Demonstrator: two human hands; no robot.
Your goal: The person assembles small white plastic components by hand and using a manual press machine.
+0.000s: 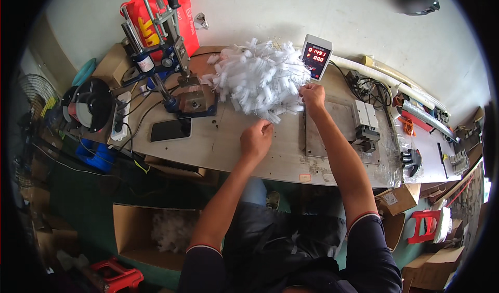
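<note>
A large heap of small white, translucent, ribbed cylinders (260, 80), with thin wire ends sticking out, lies on the workbench (218, 150). Just in front of the heap, my left hand (256, 141) is closed, fingertips together near its lower edge. My right hand (314, 96) pinches at the heap's right side, below a small counter box (317, 57) with red lit digits. Whatever either hand holds is too small or hidden to make out.
Left of the heap stands a hand lever press (166, 59), with a black phone (171, 129) before it. A metal fixture (366, 121) sits on a plate at right. Below the bench, a cardboard box (130, 230) holds more white pieces. A red stool (423, 225) stands at right.
</note>
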